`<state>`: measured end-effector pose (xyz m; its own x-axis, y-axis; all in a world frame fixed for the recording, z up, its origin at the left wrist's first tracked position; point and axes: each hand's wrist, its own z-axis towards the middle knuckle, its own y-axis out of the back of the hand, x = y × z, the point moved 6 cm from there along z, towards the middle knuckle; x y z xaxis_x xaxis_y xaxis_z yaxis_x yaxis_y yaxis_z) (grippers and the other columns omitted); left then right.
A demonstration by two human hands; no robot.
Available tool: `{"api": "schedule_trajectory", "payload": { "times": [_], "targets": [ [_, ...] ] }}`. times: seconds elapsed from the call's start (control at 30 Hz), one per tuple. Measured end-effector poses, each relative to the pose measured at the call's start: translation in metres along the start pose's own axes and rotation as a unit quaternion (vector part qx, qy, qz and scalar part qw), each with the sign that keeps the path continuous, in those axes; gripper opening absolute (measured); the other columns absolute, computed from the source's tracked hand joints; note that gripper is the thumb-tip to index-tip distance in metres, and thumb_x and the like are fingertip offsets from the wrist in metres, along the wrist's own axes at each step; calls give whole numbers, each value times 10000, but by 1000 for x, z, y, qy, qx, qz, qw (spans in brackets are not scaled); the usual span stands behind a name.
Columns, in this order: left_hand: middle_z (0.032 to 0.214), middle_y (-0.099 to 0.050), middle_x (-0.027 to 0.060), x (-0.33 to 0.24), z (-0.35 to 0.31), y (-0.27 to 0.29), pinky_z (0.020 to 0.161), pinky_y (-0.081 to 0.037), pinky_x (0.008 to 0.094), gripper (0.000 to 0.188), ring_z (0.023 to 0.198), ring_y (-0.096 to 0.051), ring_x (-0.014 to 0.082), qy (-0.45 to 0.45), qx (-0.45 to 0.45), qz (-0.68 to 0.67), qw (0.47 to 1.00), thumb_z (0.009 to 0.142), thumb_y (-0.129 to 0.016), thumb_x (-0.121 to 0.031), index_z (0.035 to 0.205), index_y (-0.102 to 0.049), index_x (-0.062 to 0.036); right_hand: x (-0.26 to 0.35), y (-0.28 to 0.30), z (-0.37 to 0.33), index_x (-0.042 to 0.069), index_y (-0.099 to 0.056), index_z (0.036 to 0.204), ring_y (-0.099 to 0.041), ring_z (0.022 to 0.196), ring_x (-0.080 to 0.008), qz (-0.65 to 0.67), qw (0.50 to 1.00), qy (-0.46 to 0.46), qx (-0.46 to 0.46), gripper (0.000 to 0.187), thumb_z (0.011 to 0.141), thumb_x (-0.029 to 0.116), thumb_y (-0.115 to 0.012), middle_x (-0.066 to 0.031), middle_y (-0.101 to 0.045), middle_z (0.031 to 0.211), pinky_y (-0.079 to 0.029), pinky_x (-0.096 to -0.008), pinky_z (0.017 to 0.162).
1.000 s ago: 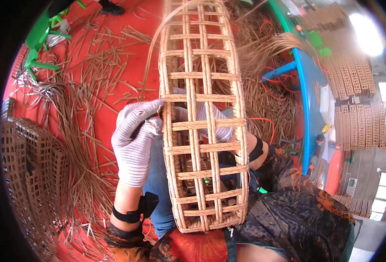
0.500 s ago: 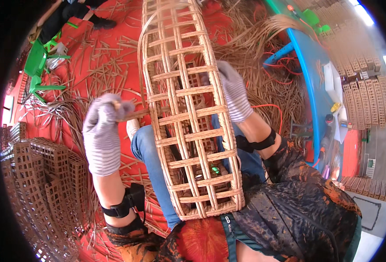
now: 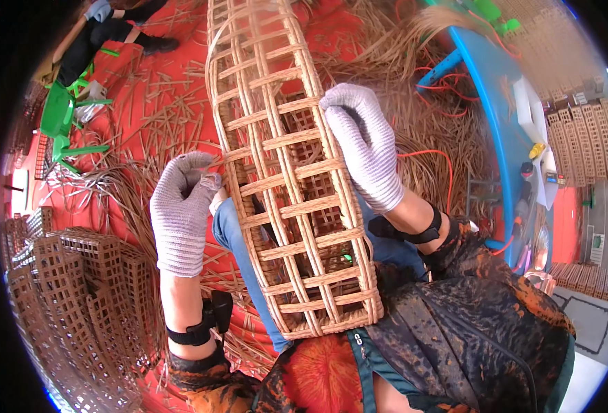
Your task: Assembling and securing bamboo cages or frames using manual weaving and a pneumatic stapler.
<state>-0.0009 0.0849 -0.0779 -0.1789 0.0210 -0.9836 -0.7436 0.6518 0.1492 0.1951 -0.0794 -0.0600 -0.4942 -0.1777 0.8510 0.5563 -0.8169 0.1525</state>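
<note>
i saw a long open-weave rattan basket (image 3: 287, 172) lying across the lap, its closed end near the belly and its length running away up the view. the left hand (image 3: 183, 213), in a grey knit glove, sat at the basket's left edge, fingers curled together in a pinch on a thin strand just beside the frame; i could not tell exactly what strand it was. the right hand (image 3: 366, 144), gloved the same, lay on the basket's right edge, fingers bent over the side rail and closed on it. both wrists wore black bands. blue jeans (image 3: 238, 237) showed under the basket through its gaps. the red floor (image 3: 139, 89) was strewn with cut rattan strips (image 3: 159, 131). a stack of darker woven frames (image 3: 77, 289) stood at lower left, near the left forearm. a green stool (image 3: 59, 117) lay at upper left, well apart from the hands, and a blue table (image 3: 497, 117) curved along the right side. another person's legs (image 3: 111, 31) showed at the top left.
</note>
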Motion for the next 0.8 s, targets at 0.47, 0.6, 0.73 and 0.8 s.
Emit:
{"api": "schedule_trajectory", "payload": {
  "times": [0.47,0.6,0.73,0.8],
  "targets": [
    [694,-494,-68,-11,7,-23,635,-380,170,287,651,-438,20,-29,-19,8,999,824,-666,-5,1106,-614,-16,-90,-55,-54,-7,-561,1050,-601,736,-168,310,892,-294,147,273,930,235,-521,-66,-628,852,-512,-288,621],
    [812,-480,-45,-21,-5,-24,679,-380,167,243,740,-426,44,-76,-77,27,994,930,-530,-78,1156,-596,-17,-46,-111,-95,-6,-580,1019,-590,746,-171,675,544,-409,285,239,905,202,-549,-62,-624,834,-504,-309,635],
    [993,-555,49,-6,-6,-20,768,-429,222,337,882,-491,77,-40,-114,-86,989,946,-455,-81,1270,-512,-12,-34,-92,-103,-7,-573,1060,-586,812,-171,678,535,-395,313,243,904,179,-565,-58,-621,893,-498,-306,692],
    [1176,-564,91,-28,-7,-38,802,-424,226,396,964,-507,109,-69,-85,-55,992,942,-442,-80,1333,-459,-16,-32,-82,-102,-7,-570,1080,-583,845,-171,675,541,-391,314,249,903,168,-572,-56,-620,923,-495,-304,721]
  ]
}}
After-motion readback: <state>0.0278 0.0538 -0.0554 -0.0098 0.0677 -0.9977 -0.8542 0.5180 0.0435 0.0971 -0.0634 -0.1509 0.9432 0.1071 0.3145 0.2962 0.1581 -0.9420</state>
